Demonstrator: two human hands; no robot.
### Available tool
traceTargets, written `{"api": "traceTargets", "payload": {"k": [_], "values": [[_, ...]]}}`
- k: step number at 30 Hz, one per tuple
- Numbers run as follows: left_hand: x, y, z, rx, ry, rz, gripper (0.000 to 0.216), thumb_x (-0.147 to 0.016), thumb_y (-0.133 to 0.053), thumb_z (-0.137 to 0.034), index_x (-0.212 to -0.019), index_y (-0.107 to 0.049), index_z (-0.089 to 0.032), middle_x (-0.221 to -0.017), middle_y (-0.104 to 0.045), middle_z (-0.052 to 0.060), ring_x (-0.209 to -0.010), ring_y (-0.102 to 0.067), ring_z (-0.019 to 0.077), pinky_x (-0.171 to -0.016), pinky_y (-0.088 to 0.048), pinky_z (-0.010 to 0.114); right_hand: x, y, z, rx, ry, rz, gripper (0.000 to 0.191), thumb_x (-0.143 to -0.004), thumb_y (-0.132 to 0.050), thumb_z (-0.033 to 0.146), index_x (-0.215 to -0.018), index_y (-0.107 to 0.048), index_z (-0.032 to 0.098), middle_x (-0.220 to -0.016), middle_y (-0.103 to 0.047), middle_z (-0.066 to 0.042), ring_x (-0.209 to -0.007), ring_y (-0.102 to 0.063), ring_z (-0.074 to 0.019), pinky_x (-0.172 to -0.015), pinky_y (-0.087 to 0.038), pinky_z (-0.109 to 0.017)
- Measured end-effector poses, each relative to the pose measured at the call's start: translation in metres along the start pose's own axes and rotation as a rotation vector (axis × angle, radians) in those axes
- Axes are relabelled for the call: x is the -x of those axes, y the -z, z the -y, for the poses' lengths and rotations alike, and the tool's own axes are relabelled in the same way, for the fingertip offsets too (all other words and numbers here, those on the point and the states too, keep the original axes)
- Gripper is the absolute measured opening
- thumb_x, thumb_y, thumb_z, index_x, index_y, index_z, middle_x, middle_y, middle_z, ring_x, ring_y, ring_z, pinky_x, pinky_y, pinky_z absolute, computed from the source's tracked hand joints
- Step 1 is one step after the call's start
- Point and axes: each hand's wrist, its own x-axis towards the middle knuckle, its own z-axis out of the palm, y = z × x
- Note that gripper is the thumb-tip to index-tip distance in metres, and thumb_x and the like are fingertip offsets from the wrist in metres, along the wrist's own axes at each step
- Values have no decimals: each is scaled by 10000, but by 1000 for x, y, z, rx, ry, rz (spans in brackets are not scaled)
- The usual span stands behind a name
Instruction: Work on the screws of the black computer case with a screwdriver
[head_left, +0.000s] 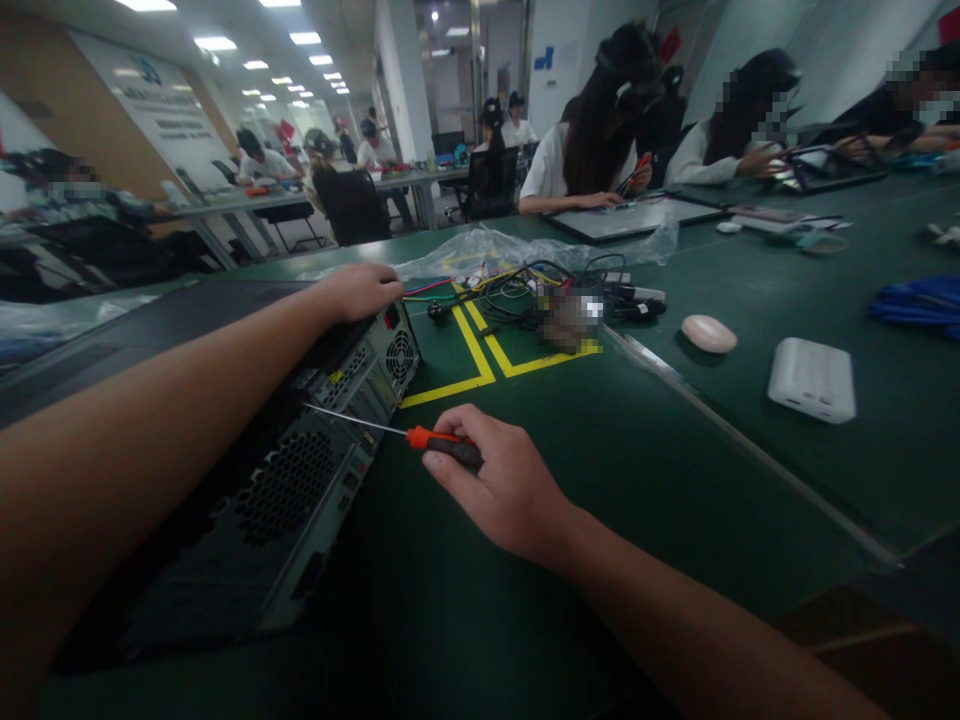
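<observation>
A black desktop computer case [202, 350] lies on its side, its grey rear panel with vents and ports turned toward me. My left hand [364, 290] reaches across it and grips the far rear corner, fingers bent over the edge beside the round fan grille [400, 354]. In my right hand [510, 480] is a screwdriver [442, 443] with an orange and black handle. Its thin metal shaft points left, and the tip meets the rear panel near the slot covers. Whether the tip sits in a screw is too small to tell.
Black cables [517, 295] and clear plastic film [480, 250] lie beyond the case, over yellow tape [480, 365] on the green table [637, 480]. To the right are a pale pink oval object [709, 334] and a white block-shaped device [812, 380]. Other people work across the table.
</observation>
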Motion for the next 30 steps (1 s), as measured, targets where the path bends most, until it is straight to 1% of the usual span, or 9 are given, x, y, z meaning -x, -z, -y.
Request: {"api": "traceTargets", "payload": {"k": [5,8,10,12,14,17,23,26,30], "values": [[3,5,-3,-14,-6,28,844,-1009,-325,-584,-1568,-824,-197,-1564,-811,148,-1451,-730,377,-1208,-558,406,0,0,0,-6,18,-14,173,-1098,-710,411,-1124,-731,240,-961,-775,-26,-814,-654,-203,-809,-455,-355],[6,9,-4,-16,-24,51,808,-1036,-346,-567,-1580,-809,-189,-1567,-806,162,-1441,-737,374,-1207,-560,416,-1,-1,0,-14,36,-17,213,-1130,-671,425,-1102,-752,230,-969,-784,-38,-820,-662,-200,-813,-458,-359],[8,11,-6,-11,-20,42,761,-1057,-362,-547,-1570,-816,-215,-1560,-811,148,-1444,-735,359,-1205,-560,410,-2,-2,-1,-15,42,-27,227,-1140,-642,423,-1103,-752,228,-982,-792,-47,-835,-680,-205,-812,-460,-361],[11,13,-9,-9,-23,37,736,-1076,-369,-514,-1578,-808,-203,-1561,-810,163,-1446,-734,366,-1206,-556,428,-2,-3,-2,-9,48,-25,228,-1139,-632,432,-1151,-744,233,-1027,-810,-60,-874,-713,-220,-818,-473,-367],[13,14,-12,-13,-31,33,726,-1083,-363,-477,-1578,-806,-184,-1572,-805,171,-1452,-729,369,-1213,-551,438,-2,-4,-3,2,42,-33,221,-1115,-657,448,-1175,-711,243,-1029,-817,-58,-858,-722,-227,-803,-482,-370],[16,16,-17,-36,-21,34,733,-1099,-335,-463,-1585,-793,-160,-1608,-789,169,-1472,-718,356,-1210,-546,414,-1,-5,-6,29,46,-42,275,-1010,-754,441,-1189,-654,257,-990,-805,-42,-792,-698,-220,-756,-480,-361],[17,17,-20,-51,-27,33,727,-1112,-328,-444,-1608,-779,-160,-1641,-781,148,-1487,-724,328,-1199,-542,363,-2,-8,-12,40,82,-77,153,-1016,-688,372,-1084,-587,280,-940,-780,-30,-764,-688,-210,-728,-478,-350],[16,16,-20,-48,-37,29,743,-1113,-321,-449,-1610,-773,-131,-1643,-778,173,-1490,-724,343,-1210,-541,379,-3,-8,-13,41,84,-84,162,-1016,-709,366,-1099,-599,280,-952,-779,-31,-787,-699,-213,-732,-481,-343],[16,16,-20,-42,-39,28,750,-1105,-325,-450,-1611,-774,-125,-1644,-777,185,-1503,-717,359,-1231,-538,404,-3,-8,-13,53,72,-83,147,-1026,-714,351,-1104,-613,277,-960,-779,-25,-742,-644,-191,-724,-468,-338]]}}
